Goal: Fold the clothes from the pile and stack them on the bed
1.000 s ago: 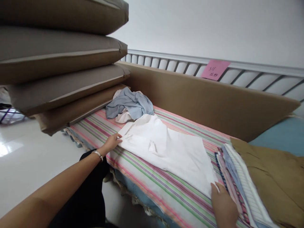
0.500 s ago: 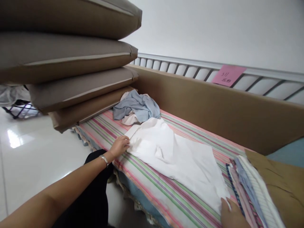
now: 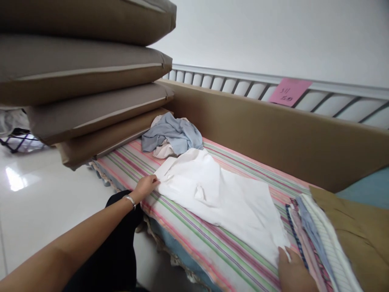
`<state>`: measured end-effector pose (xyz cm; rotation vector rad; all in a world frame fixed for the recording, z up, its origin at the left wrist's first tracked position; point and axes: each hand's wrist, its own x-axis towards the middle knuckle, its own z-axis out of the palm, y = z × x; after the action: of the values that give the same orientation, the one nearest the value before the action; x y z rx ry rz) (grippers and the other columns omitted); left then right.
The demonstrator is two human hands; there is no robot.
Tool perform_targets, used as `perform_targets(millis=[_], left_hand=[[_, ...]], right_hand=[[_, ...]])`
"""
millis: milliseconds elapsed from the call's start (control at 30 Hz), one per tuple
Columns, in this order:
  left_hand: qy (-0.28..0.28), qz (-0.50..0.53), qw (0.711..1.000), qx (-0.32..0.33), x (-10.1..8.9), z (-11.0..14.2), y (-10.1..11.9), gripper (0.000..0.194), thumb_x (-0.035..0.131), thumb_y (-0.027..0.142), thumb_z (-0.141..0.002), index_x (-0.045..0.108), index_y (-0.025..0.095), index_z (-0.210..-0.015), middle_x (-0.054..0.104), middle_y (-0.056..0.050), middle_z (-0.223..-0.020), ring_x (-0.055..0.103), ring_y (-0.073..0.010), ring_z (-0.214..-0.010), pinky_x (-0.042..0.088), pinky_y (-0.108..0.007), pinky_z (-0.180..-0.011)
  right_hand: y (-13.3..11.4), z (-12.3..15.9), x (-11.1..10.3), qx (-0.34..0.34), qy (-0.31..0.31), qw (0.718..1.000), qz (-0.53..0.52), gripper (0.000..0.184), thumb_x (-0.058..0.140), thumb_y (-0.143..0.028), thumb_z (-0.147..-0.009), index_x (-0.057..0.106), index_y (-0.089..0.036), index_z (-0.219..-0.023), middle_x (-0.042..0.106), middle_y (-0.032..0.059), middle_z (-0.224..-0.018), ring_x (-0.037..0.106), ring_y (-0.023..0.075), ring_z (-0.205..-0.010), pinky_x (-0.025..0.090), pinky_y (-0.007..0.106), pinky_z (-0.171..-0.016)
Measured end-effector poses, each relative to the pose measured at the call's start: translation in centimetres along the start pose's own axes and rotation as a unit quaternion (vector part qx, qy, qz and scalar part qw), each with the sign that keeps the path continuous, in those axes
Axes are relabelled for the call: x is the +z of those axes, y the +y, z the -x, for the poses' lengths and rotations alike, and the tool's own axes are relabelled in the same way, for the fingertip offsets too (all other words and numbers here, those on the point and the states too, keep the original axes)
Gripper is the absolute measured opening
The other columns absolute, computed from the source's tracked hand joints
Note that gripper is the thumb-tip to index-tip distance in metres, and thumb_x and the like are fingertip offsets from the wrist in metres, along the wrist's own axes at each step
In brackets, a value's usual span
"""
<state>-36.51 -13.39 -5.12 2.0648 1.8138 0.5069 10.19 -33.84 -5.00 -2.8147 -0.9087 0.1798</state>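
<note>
- Left hand [image 3: 145, 187]: palm turned down, fingers bent together, thumb and fingertips pinching the near corner of the white garment [image 3: 232, 202].
- Left forearm [image 3: 82, 237]: extended forward and inward from the lower left; a bracelet [image 3: 130, 201] encircles the wrist.
- Right hand [image 3: 294, 271]: located at the opposite end of the garment, thumb and forefinger closed on its hem; the remaining fingers cannot be told.
- White garment: lies between the two hands, lengthwise, with raised creases nearer the left hand, on the striped sheet [image 3: 188, 227].
- Blue-grey clothes [image 3: 176, 132]: heaped beyond the left hand, near the garment's far edge.
- Folded clothes [image 3: 320, 239]: stand in a row just beside the right hand, on its outer side.
- Brown cloth [image 3: 352, 235]: lies past that row, farther from the right hand.
</note>
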Motion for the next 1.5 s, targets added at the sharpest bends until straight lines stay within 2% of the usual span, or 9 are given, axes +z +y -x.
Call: perform_targets(millis=[300,500,567,667,800,967,1167,1400,1500], left_hand=[[-0.009,0.010,1.000,-0.026,0.3,0.5,-0.8,0.014,0.057,0.032,-0.080,0.061,0.020,-0.073,0.064,-0.001,-0.072,0.057,-0.0167,-0.071,0.034,-0.024,-0.063],[0.028,0.027,0.996,-0.086,0.4,0.6,-0.1,0.022,0.058,0.040,-0.078,0.059,0.019,-0.082,0.067,-0.005,-0.081,0.060,-0.0188,-0.074,0.037,-0.025,-0.062],[0.002,0.028,0.993,-0.115,0.4,0.3,0.2,0.028,0.057,0.046,-0.077,0.059,0.018,-0.080,0.067,-0.007,-0.082,0.060,-0.0204,-0.074,0.036,-0.026,-0.060],[-0.051,0.016,0.992,-0.117,0.6,-0.3,0.7,0.029,0.056,0.047,-0.075,0.059,0.018,-0.070,0.066,-0.007,-0.075,0.060,-0.0210,-0.069,0.034,-0.026,-0.056],[-0.076,0.001,0.991,-0.113,0.7,-0.6,0.8,0.024,0.059,0.039,-0.071,0.056,0.019,-0.058,0.060,-0.004,-0.061,0.057,-0.0190,-0.062,0.030,-0.026,-0.054],[-0.086,-0.003,0.991,-0.101,0.3,-0.7,0.5,0.021,0.059,0.032,-0.070,0.051,0.019,-0.056,0.053,0.001,-0.056,0.053,-0.0159,-0.060,0.028,-0.024,-0.052],[-0.112,0.002,0.990,-0.089,-0.3,-0.1,-0.3,0.027,0.059,0.028,-0.071,0.043,0.019,-0.051,0.045,0.004,-0.049,0.048,-0.0133,-0.054,0.027,-0.023,-0.050],[-0.101,-0.019,0.992,-0.076,-0.5,3.0,-0.8,0.017,0.060,0.029,-0.072,0.051,0.018,-0.062,0.055,0.001,-0.062,0.055,-0.0165,-0.067,0.033,-0.024,-0.057],[-0.053,-0.043,0.995,-0.072,-1.4,4.1,0.1,0.014,0.058,0.029,-0.076,0.058,0.017,-0.082,0.062,-0.006,-0.083,0.058,-0.0224,-0.083,0.039,-0.028,-0.067]], right_hand=[[0.4,-0.3,0.3,0.005,0.008,1.000,-0.012,0.057,0.026,-0.050,-0.087,0.054,-0.018,-0.125,0.066,0.0182,-0.106,0.065,0.0324,-0.080,0.048,0.042,-0.067],[0.5,0.8,-0.2,-0.028,0.075,0.996,-0.029,0.059,0.032,-0.046,-0.086,0.048,-0.011,-0.129,0.059,0.0193,-0.117,0.056,0.0345,-0.106,0.047,0.044,-0.082],[0.9,0.9,-0.6,-0.009,0.060,0.998,-0.026,0.066,0.033,-0.052,-0.083,0.047,-0.008,-0.130,0.057,0.0225,-0.119,0.055,0.0377,-0.107,0.046,0.047,-0.083],[1.6,0.3,-1.0,0.040,-0.006,0.998,-0.041,0.071,0.037,-0.058,-0.079,0.047,-0.010,-0.131,0.059,0.0223,-0.118,0.059,0.0382,-0.101,0.047,0.049,-0.081],[2.2,-1.0,-0.7,0.031,-0.060,0.996,-0.056,0.061,0.042,-0.051,-0.078,0.054,-0.014,-0.125,0.065,0.0168,-0.109,0.063,0.0338,-0.092,0.048,0.044,-0.081],[2.6,-1.9,0.2,0.013,-0.040,0.995,-0.093,0.048,0.045,-0.043,-0.076,0.060,-0.017,-0.114,0.070,0.0124,-0.097,0.065,0.0308,-0.081,0.049,0.041,-0.073],[4.2,-1.4,-0.6,-0.016,-0.029,0.995,-0.095,0.055,0.044,-0.041,-0.074,0.056,-0.011,-0.118,0.065,0.0169,-0.108,0.063,0.0322,-0.092,0.047,0.041,-0.080],[6.4,0.6,-0.4,-0.039,-0.029,0.993,-0.110,0.047,0.045,-0.043,-0.068,0.060,-0.017,-0.104,0.068,0.0136,-0.095,0.063,0.0312,-0.086,0.047,0.040,-0.077],[6.2,1.2,-0.8,-0.058,0.016,0.993,-0.100,0.046,0.042,-0.047,-0.069,0.061,-0.017,-0.098,0.067,0.0168,-0.095,0.062,0.0339,-0.090,0.046,0.044,-0.081]])
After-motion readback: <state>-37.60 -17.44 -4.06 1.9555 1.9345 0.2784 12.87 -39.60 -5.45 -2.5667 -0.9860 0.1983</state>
